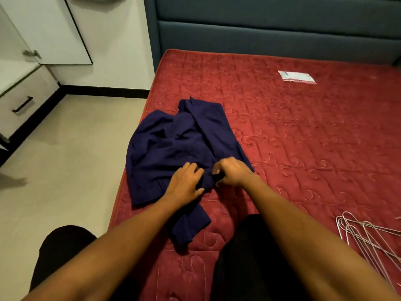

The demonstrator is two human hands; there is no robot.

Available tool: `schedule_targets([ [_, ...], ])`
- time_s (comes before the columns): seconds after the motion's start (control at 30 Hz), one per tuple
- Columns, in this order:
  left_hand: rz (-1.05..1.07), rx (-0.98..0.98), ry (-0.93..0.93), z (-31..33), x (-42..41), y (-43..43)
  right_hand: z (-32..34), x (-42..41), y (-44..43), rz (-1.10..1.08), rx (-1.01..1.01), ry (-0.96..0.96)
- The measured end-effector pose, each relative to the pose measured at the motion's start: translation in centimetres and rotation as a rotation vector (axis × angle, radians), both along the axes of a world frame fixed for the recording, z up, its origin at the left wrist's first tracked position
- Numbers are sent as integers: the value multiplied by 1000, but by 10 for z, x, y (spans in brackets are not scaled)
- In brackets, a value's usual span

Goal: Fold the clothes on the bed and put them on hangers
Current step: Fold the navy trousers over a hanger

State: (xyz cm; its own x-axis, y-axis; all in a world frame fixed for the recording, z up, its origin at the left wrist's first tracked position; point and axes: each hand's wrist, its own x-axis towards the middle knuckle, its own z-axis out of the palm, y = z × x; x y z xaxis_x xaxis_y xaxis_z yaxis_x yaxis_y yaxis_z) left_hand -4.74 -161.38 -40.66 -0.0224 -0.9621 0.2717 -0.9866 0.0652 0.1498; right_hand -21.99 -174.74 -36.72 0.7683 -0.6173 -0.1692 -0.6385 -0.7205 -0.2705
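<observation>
Navy garment (pixel 173 140), seen from the head view, lies crumpled by the left edge of the bed (pixel 303 131). The left hand (pixel 186 181) rests on it with fingers spread. The right hand (pixel 231 172) is curled, seemingly pinching a fold. The left should pin the cloth while the right draws it flat. Wire hangers (pixel 364 237) lie at the right edge.

No legible text anywhere in view.
At about 1 o'clock on the red bed (pixel 303 137) lies a white packet (pixel 297 77) with a red strip and faint dark marks, too small and blurred to read as letters or numbers; the navy garment (pixel 162 153) nearer the middle shows only plain cloth.
</observation>
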Motion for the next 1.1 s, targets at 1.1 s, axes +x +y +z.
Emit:
schedule_targets([
  [1.1, 20, 227, 675, 48, 31, -43, 9, -2, -3, -122, 36, -447],
])
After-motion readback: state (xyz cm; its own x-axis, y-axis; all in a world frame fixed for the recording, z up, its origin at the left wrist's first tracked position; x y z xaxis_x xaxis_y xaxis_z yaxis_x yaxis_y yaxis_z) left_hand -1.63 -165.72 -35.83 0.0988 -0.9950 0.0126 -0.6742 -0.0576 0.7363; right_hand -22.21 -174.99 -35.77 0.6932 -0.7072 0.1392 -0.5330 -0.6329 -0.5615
